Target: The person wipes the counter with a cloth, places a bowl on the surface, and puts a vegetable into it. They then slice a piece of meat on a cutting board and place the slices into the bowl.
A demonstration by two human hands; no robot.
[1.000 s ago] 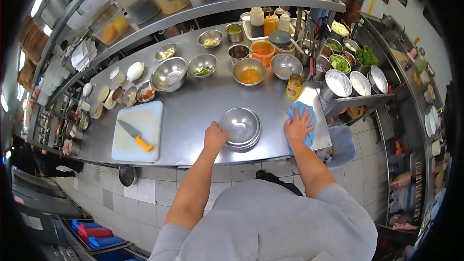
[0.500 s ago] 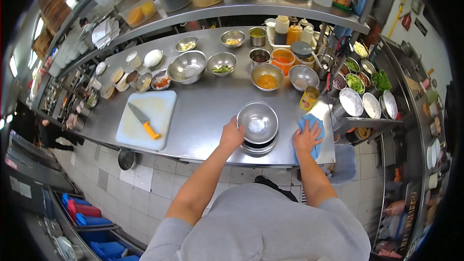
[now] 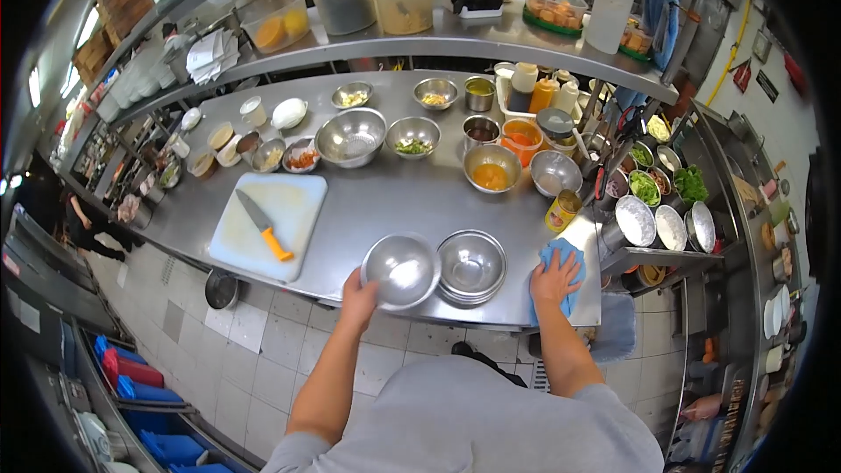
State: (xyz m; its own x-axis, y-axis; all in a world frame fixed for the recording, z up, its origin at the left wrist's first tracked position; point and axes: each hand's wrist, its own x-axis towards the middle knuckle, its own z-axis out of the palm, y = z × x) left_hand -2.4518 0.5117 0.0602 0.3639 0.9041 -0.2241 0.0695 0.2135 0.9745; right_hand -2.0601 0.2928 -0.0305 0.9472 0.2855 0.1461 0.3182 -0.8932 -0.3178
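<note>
Right of the board (image 3: 263, 210) and knife (image 3: 261, 226), the left hand (image 3: 357, 291) grips a bowl (image 3: 401, 270) by its near-left rim, fingers probably curled beneath, though they are hidden. The bowl is held above the counter (image 3: 368, 201), just left of the stack (image 3: 471, 264). Being round, it has no long axis. The right hand (image 3: 554, 278) lies spread on the cloth (image 3: 554, 248). Half a second ago the bowl sat atop the stack; the right hand has stayed put.

1. The steel bowl (image 3: 401, 271) is round, shiny and empty. The left hand (image 3: 357, 291) grips its near rim, and it tilts over the front edge of the counter (image 3: 385, 201).
2. The stack of bowls (image 3: 471, 265) sits nested and upright just beside it.
3. The blue cloth (image 3: 561, 248) lies crumpled under the right hand (image 3: 554, 280).
</note>
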